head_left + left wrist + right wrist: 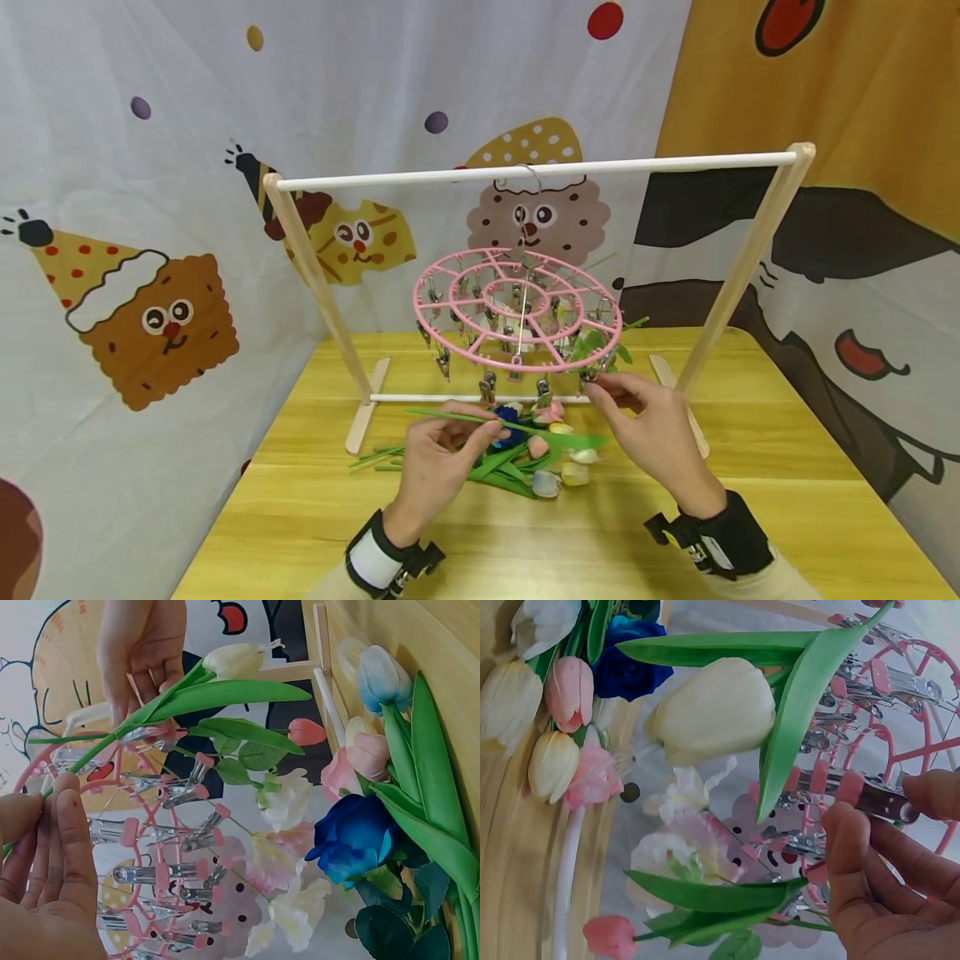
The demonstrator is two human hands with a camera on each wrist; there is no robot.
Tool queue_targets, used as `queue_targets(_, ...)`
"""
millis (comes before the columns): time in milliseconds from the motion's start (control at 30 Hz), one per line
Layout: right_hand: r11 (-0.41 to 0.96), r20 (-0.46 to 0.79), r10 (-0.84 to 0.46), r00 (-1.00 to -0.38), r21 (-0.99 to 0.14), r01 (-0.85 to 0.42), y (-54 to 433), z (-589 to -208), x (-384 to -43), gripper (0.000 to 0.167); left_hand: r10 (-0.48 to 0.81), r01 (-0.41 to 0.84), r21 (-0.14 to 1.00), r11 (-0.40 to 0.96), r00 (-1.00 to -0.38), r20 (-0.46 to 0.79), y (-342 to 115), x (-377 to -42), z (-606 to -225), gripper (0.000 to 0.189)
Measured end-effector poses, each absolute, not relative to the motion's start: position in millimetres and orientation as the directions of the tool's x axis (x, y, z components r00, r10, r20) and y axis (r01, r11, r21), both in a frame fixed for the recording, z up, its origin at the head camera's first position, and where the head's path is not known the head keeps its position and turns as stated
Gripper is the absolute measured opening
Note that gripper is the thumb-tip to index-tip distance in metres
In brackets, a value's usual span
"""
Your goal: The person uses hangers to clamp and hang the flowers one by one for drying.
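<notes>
My left hand (442,454) pinches the green stem of a cream artificial tulip (236,661) between thumb and fingers. The stem lies nearly level in the head view, its leaf (573,440) pointing right. At the near right rim of a pink round clip hanger (517,367), my right hand (656,425) pinches a metal clip (885,801) with pink tips. The tulip's bloom is close beside that clip in the right wrist view. From other clips hang a pink tulip (609,937) and pale, frilly flowers (285,799).
A wooden rack with a white top bar (420,177) carries the hanger. Beneath it on the wooden table (300,517) lies a bunch of artificial flowers, including a blue rose (352,836) and a pale blue tulip (546,484). A printed curtain (360,83) stands behind.
</notes>
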State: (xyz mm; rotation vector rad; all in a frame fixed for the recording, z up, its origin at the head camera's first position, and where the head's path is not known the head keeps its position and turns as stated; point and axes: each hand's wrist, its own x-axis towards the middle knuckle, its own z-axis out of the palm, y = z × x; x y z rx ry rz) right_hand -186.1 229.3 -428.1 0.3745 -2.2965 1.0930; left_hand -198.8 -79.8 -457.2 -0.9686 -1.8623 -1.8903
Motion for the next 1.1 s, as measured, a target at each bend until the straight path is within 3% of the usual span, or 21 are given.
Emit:
queue_targets(400,0.491,0.514,0.006,-0.858,-0.749,-0.445,217,-427,-187,0.028,0.244,0.648,0.757,-0.080,-0.724,0.645,-72,-198,-455,0.016)
queue_targets(567,0.427,0.518,-0.003,-0.855,-0.773,-0.470,216,-428,-187,0.019,0.245,0.628,0.775,-0.072,-0.742,0.624,-68,-195,-455,0.012)
queue_targets(733,0.394,0.534,0.010,-0.845,-0.779,-0.488,213,-428,-187,0.024,0.248,0.612,0.788,-0.062,-0.756,0.606,-64,-193,-456,0.011)
queue_targets(867,0.370,0.507,0.002,-0.862,-0.801,-0.470,212,-428,-186,0.018,0.242,0.616,0.786,-0.055,-0.755,0.609,-63,-193,-456,0.011)
queue_targets(1000,0.319,0.476,-0.031,-0.879,-0.828,-0.460,212,-427,-187,0.029,0.242,0.621,0.782,-0.050,-0.752,0.613,-61,-193,-456,0.011)
queue_targets(1100,0.283,0.481,-0.065,-0.874,-0.831,-0.479,212,-426,-187,0.027,0.241,0.618,0.784,-0.057,-0.754,0.611,-60,-193,-455,0.012)
